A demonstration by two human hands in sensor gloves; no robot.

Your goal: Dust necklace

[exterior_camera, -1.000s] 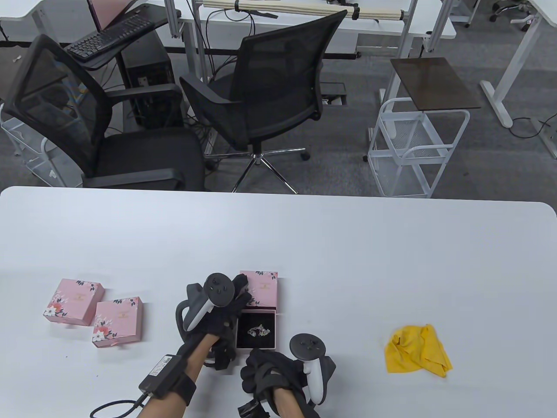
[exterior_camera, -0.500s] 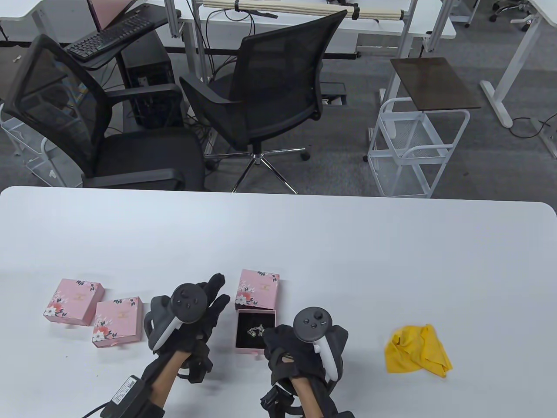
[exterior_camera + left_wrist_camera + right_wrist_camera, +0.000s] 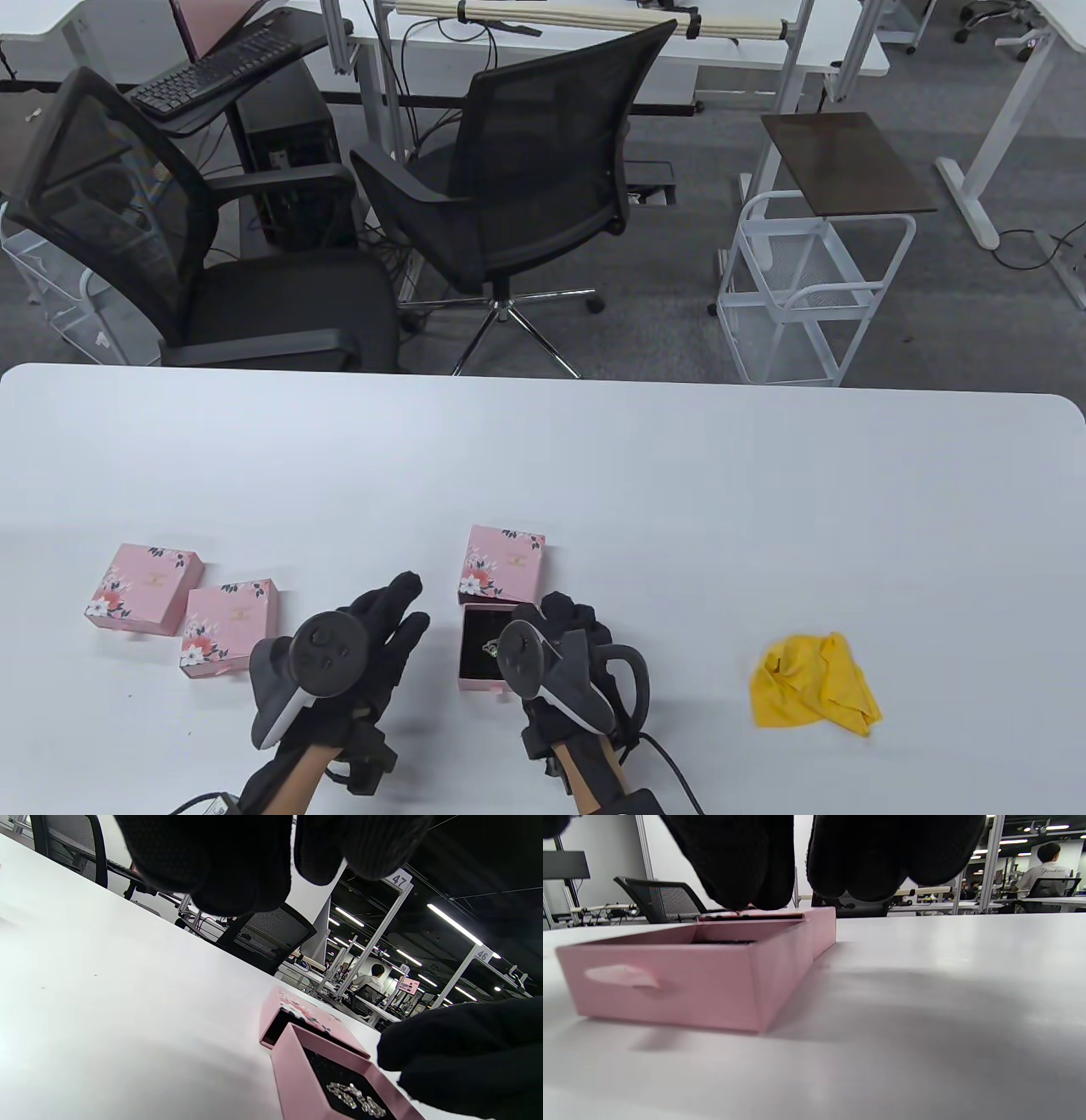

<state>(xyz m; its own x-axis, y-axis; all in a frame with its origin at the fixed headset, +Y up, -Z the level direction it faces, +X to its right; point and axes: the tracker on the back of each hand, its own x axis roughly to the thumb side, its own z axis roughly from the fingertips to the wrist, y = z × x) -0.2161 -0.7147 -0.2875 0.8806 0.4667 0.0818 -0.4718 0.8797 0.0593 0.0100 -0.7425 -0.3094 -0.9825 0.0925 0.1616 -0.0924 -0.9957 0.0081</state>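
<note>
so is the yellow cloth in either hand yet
No, the yellow cloth lies crumpled on the white table, to the right of both the right hand and the left hand.

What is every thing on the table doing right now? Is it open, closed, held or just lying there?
Pink drawer box: open, tray pulled out.
Silver necklace: lying in the tray, not held.
Two pink flowered boxes: closed.
Crumpled yellow cloth: lying untouched.
Left hand: open, holding nothing.
Right hand: over the tray; grip hidden.

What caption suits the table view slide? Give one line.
Right hand reaches over open pink box holding necklace.
</note>
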